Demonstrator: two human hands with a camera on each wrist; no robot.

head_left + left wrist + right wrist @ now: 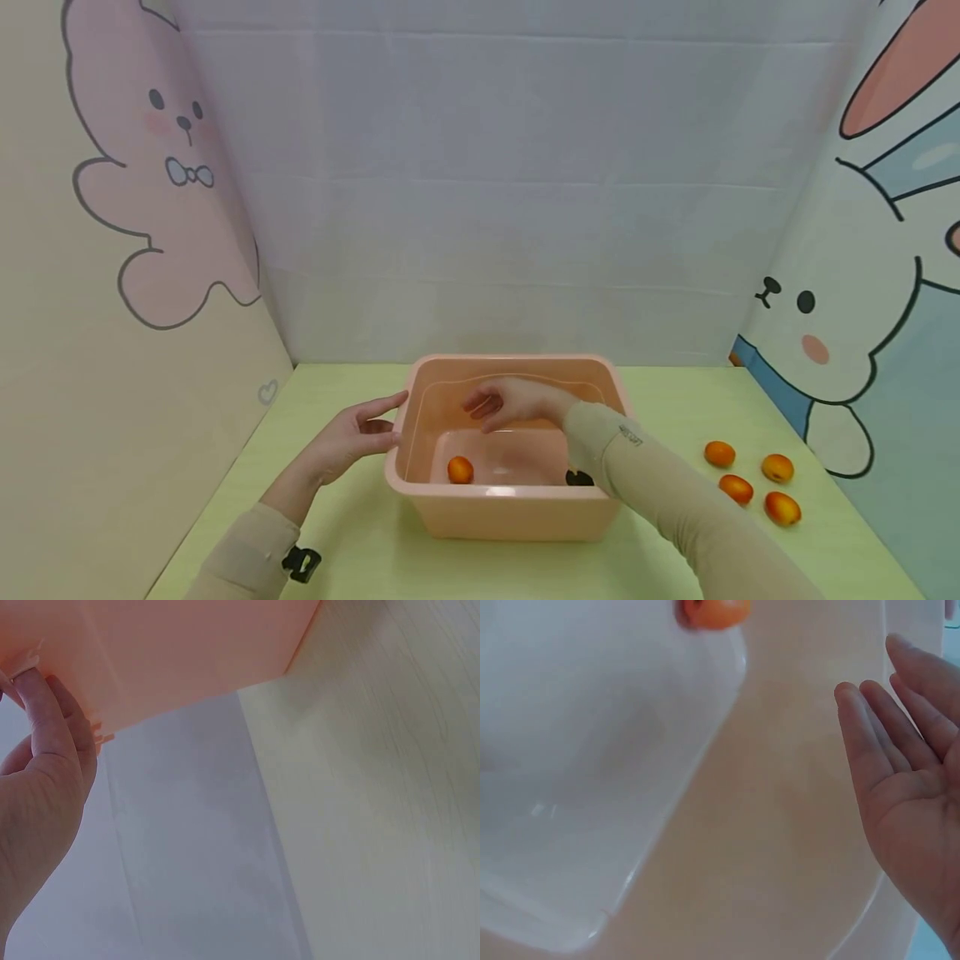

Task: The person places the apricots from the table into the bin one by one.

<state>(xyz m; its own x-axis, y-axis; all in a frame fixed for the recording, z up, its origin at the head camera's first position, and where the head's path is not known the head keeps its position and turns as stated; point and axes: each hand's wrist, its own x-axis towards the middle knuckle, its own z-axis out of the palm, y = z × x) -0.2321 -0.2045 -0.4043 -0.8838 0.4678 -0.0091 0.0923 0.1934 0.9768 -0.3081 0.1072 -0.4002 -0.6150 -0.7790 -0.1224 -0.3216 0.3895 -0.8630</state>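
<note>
A pink plastic tub (442, 508) stands on the pale green table, with one orange fruit (460, 469) lying on its floor at the near left. My right hand (501, 402) hovers over the tub's inside, fingers straight and relaxed, holding nothing; the right wrist view shows its empty palm (911, 802) and the fruit (714, 611) at the top edge. My left hand (360, 433) is at the tub's left wall, fingers extended to the rim. In the left wrist view those fingers (45, 712) touch the tub's pink wall (172, 645).
Several more orange fruits (750, 482) lie loose on the table to the right of the tub. Cartoon-rabbit panels close in the left and right sides, and a pale sheet hangs at the back. A dark wrist strap (302, 563) shows on my left sleeve.
</note>
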